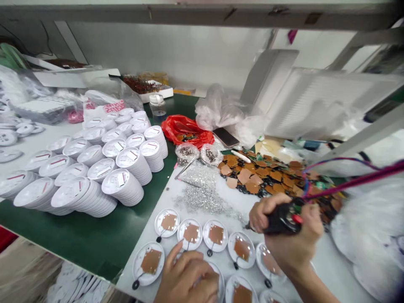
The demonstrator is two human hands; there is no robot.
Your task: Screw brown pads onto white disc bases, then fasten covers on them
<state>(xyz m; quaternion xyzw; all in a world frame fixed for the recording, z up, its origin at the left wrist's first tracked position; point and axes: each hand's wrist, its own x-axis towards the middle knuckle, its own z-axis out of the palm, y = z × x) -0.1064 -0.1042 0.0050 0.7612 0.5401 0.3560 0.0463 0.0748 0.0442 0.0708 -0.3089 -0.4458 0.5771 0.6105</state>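
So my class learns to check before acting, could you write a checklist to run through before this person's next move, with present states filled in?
1. Right hand gripping the black handheld tool: ok.
2. Small silver pieces gathered in a container: not ok; they lie loose on the white work surface.
3. Brown squares inside the white discs: ok for those in plain view.
4. Tool tip carrying a silver piece: cannot tell; too small.
5. Left hand holding a disc steady: cannot tell; it hides what is beneath.
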